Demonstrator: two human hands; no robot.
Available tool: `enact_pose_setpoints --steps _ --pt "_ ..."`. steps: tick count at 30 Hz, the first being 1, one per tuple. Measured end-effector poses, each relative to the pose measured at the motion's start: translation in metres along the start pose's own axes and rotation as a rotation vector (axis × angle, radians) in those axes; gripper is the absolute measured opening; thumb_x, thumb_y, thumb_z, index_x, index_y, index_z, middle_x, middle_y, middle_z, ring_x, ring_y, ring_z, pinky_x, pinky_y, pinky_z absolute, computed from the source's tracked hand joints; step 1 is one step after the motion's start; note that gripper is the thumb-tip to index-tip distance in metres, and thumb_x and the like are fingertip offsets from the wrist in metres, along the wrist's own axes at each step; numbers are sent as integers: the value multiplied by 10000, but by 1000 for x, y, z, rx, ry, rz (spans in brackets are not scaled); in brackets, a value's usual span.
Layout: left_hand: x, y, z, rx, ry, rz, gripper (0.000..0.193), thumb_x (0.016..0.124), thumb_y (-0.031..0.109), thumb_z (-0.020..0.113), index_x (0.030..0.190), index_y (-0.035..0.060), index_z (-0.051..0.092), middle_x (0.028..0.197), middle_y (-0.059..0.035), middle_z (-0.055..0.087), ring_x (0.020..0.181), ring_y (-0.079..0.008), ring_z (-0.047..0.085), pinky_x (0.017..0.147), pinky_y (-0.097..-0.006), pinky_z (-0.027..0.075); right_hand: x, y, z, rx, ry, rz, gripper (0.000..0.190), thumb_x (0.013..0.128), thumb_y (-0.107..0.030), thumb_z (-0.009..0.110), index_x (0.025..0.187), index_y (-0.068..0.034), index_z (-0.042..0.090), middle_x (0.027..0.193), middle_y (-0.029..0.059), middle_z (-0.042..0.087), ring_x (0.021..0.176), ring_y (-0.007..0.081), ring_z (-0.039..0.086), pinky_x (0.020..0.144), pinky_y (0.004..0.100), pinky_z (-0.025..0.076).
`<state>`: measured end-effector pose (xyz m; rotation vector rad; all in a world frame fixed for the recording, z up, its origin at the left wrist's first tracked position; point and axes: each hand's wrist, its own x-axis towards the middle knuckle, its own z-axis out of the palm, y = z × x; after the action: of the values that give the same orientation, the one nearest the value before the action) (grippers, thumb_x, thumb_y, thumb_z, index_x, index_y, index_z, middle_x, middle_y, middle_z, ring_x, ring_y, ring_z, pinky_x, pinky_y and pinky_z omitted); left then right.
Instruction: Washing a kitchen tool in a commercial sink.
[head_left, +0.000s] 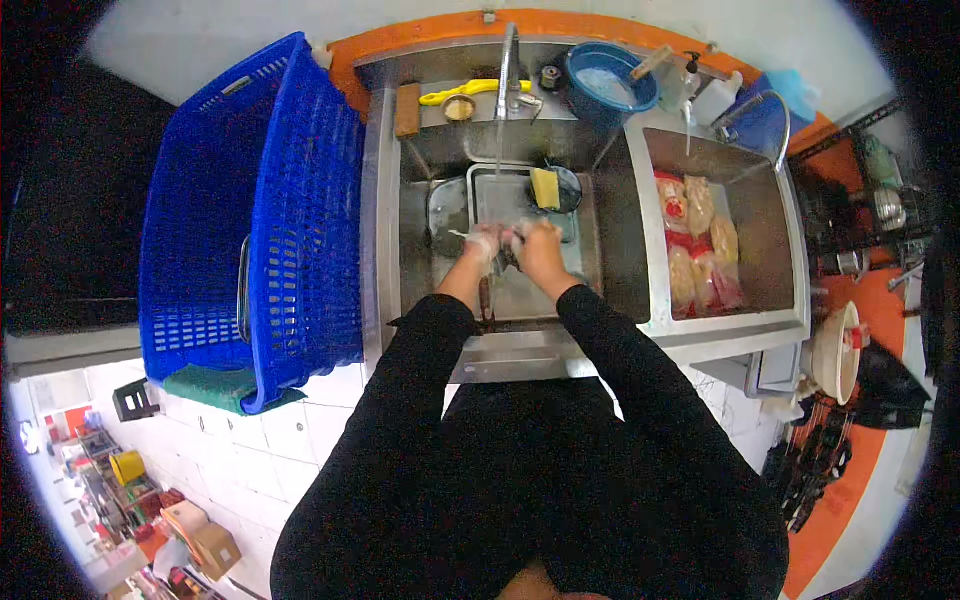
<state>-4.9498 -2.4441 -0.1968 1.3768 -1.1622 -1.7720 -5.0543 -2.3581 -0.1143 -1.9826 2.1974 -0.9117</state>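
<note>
My left hand (484, 241) and my right hand (538, 246) are close together over the left basin of a stainless steel sink (626, 247). Both have curled fingers around a small dark object (511, 259), blurred and mostly hidden by them. White suds or a thin clear covering show on the left hand. Just beyond my hands, metal trays (471, 180) lie in the basin. A yellow sponge (547, 189) rests on a round dark dish (571, 192). From the faucet (507, 67), a thin stream of water seems to fall onto the trays.
A tall blue plastic crate (315, 210) flanks the sink on the left. Bagged food (697, 244) lies in the right basin. Along the back ledge are a yellow-handled tool (476, 88), a blue bucket (611, 86) of sudsy water and a pump bottle (686, 82).
</note>
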Motion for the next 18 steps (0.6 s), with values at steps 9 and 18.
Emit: enact_pose_setpoints --steps 9,18 --pt "-9 26 54 -20 -20 -210 224 799 216 557 757 -2 588 681 -59 576 638 -145 524 578 -312 411 -17 71 76 747 87 721 208 750 -184 640 801 3 563 706 144 589 655 236 583 607 341 445" --pt "47 -25 52 -348 215 -371 246 794 213 521 915 11 592 883 -102 581 771 -211 549 629 -346 443 -10 36 67 825 13 739 241 755 -194 623 874 12 586 711 85 583 653 158 543 607 291 426"
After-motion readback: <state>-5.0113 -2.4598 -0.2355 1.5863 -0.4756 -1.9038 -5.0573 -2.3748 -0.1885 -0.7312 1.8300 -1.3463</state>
